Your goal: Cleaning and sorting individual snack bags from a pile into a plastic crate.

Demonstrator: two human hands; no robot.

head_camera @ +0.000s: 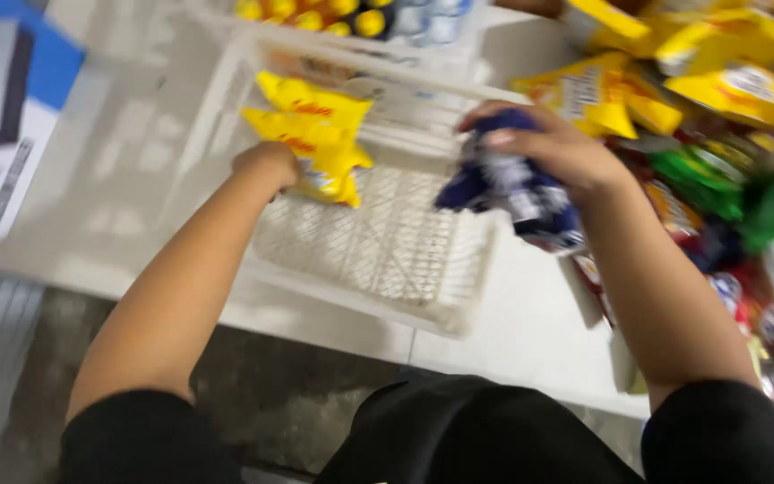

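A white wire basket [387,260] sits on the table [530,332]. At its far-left corner, the left hand [266,166] grips crinkled yellow snack packets [320,143]. The right hand [553,148] fingers close round a dark-blue packet [517,193] over the basket's right edge.

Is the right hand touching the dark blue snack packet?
Touching. In the head view, the right hand closes its fingers over the top of the dark blue packet, holding it above the white basket.

The left hand [268,164] grips yellow snack packets [315,134] inside a white basket [378,260]; the right hand [553,148] clutches dark blue packets [517,193]. More packets [718,134] pile at right.
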